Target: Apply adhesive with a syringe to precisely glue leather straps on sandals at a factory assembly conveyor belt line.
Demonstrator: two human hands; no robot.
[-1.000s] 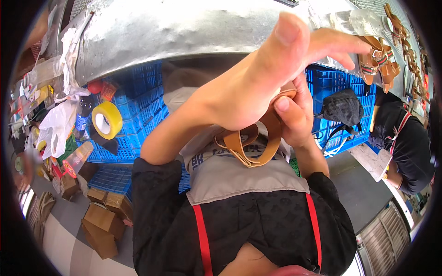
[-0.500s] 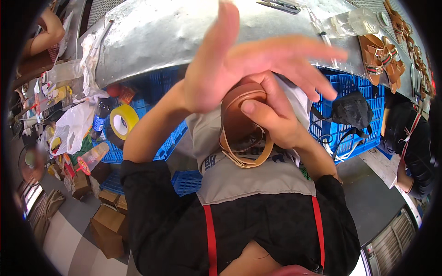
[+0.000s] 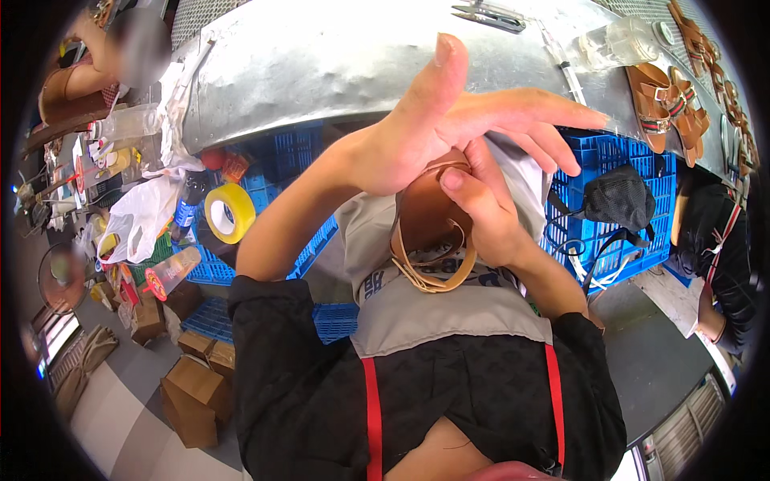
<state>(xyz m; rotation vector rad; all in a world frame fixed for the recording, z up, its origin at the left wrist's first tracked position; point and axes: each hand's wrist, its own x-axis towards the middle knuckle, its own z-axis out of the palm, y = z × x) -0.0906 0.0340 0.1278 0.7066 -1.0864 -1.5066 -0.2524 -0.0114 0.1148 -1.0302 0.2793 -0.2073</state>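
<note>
Above my lap, a brown leather sandal (image 3: pixel 425 210) hangs with its sole partly visible and a tan buckled strap looping toward my apron. My right hand (image 3: pixel 493 220) is closed round its side, thumb pressed on the brown leather. My left hand (image 3: pixel 417 144) lies across the sandal's far end with the palm against or just over it. Its thumb points up and its fingers stretch out to the right, so it grips nothing. Part of the sandal is hidden behind both hands.
Ahead is a metal worktable (image 3: pixel 321 72) with thread snips (image 3: pixel 489 18), a clear jar (image 3: pixel 618 44) and finished brown sandals (image 3: pixel 654 104). Blue crates flank me; a black bag (image 3: pixel 618 196) rests on the right one. Yellow tape (image 3: pixel 230 214) sits left. Other people work on both sides.
My left hand has moved right and down, its fingers still spread. The sandal stays in my right hand, slightly lower. At upper left, another person's arm and a blurred dark shape have shifted.
</note>
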